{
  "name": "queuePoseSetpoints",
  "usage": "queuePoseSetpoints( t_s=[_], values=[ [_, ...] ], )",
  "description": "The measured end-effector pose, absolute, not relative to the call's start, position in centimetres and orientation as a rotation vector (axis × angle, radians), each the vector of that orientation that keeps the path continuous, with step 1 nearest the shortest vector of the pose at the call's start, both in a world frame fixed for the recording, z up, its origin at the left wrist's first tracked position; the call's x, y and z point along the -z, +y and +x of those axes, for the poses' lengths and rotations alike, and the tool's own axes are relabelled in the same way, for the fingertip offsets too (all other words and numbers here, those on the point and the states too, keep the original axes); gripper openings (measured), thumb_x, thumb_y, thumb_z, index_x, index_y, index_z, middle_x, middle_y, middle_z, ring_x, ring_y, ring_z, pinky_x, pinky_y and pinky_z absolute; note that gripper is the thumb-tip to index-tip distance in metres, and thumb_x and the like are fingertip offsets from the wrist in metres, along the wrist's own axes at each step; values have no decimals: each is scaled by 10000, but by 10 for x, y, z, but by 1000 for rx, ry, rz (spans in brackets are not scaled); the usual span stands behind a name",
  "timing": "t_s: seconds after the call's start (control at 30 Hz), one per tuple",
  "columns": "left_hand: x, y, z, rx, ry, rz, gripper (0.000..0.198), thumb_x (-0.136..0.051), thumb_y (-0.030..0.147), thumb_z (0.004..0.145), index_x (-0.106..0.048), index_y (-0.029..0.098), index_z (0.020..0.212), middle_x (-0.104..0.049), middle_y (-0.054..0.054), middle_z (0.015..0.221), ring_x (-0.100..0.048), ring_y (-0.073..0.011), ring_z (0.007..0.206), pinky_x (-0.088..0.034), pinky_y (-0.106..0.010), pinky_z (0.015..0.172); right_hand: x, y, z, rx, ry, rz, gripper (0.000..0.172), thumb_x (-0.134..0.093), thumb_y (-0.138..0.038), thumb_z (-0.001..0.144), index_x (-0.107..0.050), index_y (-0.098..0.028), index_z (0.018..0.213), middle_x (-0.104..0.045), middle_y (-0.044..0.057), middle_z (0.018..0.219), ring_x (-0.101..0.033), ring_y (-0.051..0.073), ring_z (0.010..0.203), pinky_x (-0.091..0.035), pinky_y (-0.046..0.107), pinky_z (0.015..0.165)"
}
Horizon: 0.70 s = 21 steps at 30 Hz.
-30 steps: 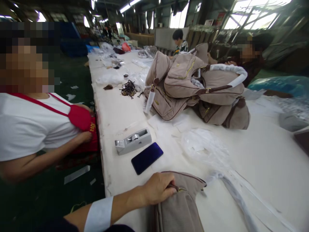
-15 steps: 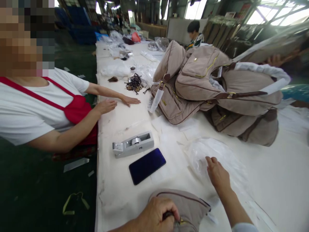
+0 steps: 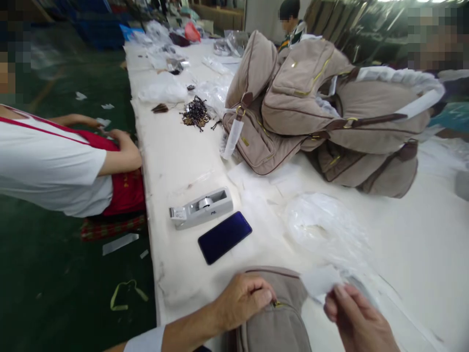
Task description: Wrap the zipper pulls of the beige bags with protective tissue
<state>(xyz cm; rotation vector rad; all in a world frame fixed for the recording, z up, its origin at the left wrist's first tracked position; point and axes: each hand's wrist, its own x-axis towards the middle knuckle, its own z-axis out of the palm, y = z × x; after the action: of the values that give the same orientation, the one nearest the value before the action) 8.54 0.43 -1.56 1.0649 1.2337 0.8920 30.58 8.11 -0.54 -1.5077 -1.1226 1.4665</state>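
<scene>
A taupe bag (image 3: 273, 330) with brown piping lies in front of me at the table's near edge. My left hand (image 3: 244, 299) is closed at the bag's top, thumb and fingers pinched beside a gold zipper (image 3: 279, 304). Between the thumb and fingers of my right hand (image 3: 357, 313) is a small white piece of paper (image 3: 320, 281), held just right of the bag. Crumpled clear plastic (image 3: 330, 239) lies beyond the paper. A dark phone (image 3: 224, 238) and a grey tape dispenser (image 3: 201, 208) rest to the left of the plastic.
A pile of taupe bags (image 3: 304, 112) with wrapped handles fills the far right. Dark corded tags (image 3: 196, 113) lie in a heap on the white table (image 3: 172, 156). A co-worker in a red apron (image 3: 126, 188) stands along the left edge. Another person (image 3: 293, 24) is behind the bags.
My right hand has come back from the clear plastic and now holds white paper. My left hand stays at the bag. The co-worker's hands have left the table, and the view has shifted.
</scene>
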Motion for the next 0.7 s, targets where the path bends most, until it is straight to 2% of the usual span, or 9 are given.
queuePoseSetpoints(
  t_s=[0.07, 0.13, 0.17, 0.23, 0.3, 0.33, 0.43, 0.53, 0.7],
  values=[
    [16, 3, 85, -878, 1184, 1027, 350, -538, 429, 795, -680, 125, 898, -605, -12, 711, -486, -102, 609, -372, -186, 569, 2, 44, 290, -1646, -1234, -1530, 297, -643, -490, 731, -635, -196, 697, -553, -10, 471, -521, 138, 455, -471, 238, 468],
    [18, 1, 85, -888, 1173, 1023, 369, -573, 457, 772, -672, 111, 856, -552, 4, 664, -442, -89, 580, -345, -181, 535, 7, 19, 276, -1661, -1418, -1552, 316, -594, -492, 772, -675, -187, 798, -608, 12, 517, -562, 160, 473, -488, 249, 475],
    [20, 0, 86, -898, 1179, 1031, 363, -567, 454, 780, -667, 108, 823, -535, 6, 655, -437, -88, 582, -342, -181, 534, 10, 12, 272, -1562, -1528, -1546, 321, -578, -479, 786, -685, -187, 863, -652, 33, 592, -602, 181, 535, -510, 264, 514],
    [22, -2, 86, -909, 1191, 1070, 362, -534, 443, 806, -655, 104, 766, -523, 1, 655, -446, -92, 596, -350, -184, 543, 16, 8, 267, -1209, -1738, -1478, 322, -567, -437, 800, -682, -194, 976, -705, 83, 850, -653, 236, 779, -541, 317, 679],
    [22, -3, 87, -894, 1196, 1122, 363, -535, 446, 802, -652, 104, 766, -528, -5, 667, -454, -96, 603, -356, -186, 542, 17, 14, 266, -961, -1923, -1341, 301, -561, -382, 813, -667, -219, 1043, -667, 94, 1073, -608, 259, 992, -504, 372, 840],
    [22, -2, 88, -891, 1188, 1140, 363, -542, 449, 796, -652, 104, 774, -532, -7, 674, -458, -98, 607, -359, -187, 544, 16, 19, 267, -937, -2018, -1271, 287, -553, -358, 824, -662, -232, 1058, -657, 89, 1101, -596, 258, 1020, -492, 386, 863],
    [18, -1, 88, -892, 1144, 1128, 368, -559, 463, 779, -644, 105, 759, -524, 1, 648, -445, -88, 587, -358, -187, 539, 12, 32, 267, -1028, -2235, -1081, 238, -519, -317, 858, -680, -262, 1024, -693, 63, 982, -621, 240, 928, -499, 393, 823],
    [11, -1, 80, -878, 1101, 1013, 385, -598, 487, 736, -638, 106, 776, -531, 11, 629, -444, -78, 551, -373, -193, 528, 13, 37, 266, -1087, -2191, -1045, 227, -529, -346, 854, -703, -250, 963, -702, 55, 900, -629, 236, 864, -508, 385, 781],
    [-1, -6, 44, -880, 1267, 874, 428, -691, 508, 612, -598, 103, 717, -597, -15, 638, -528, -110, 579, -423, -229, 556, 27, 24, 268, -1104, -2020, -1145, 253, -519, -360, 860, -694, -243, 1002, -698, 60, 976, -621, 237, 930, -503, 393, 831]
  ],
)
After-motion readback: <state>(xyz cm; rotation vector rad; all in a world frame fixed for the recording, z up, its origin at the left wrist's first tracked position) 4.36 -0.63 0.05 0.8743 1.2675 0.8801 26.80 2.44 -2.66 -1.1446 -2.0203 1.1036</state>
